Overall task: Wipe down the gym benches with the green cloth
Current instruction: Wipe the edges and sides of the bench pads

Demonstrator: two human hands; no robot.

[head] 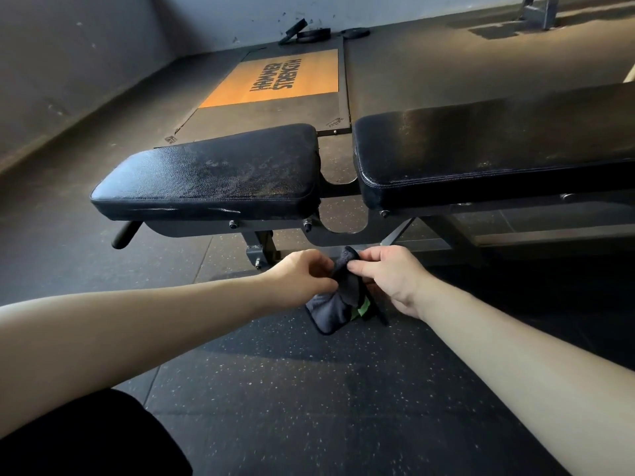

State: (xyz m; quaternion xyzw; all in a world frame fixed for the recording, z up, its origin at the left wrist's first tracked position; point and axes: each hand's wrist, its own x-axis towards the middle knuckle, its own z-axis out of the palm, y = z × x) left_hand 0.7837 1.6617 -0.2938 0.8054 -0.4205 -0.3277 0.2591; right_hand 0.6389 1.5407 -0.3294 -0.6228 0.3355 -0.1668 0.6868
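Speckled black rubber flooring [309, 389] lay in front of the bench [213, 176]. Just before the bench's frame, the left hand [302, 273] and right hand [388, 273] both pinched a bunched cloth [338, 310], dark with a green patch, hanging between them. Beyond the bench sat an orange lifting platform [275, 80], with weight plates [309, 32] farther beyond the bench.

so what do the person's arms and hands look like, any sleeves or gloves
No sleeves show on the left forearm or right forearm. The left hand and right hand wear no gloves, and no rings, watch or bands show. The only clothing in view is a black garment at lower left.
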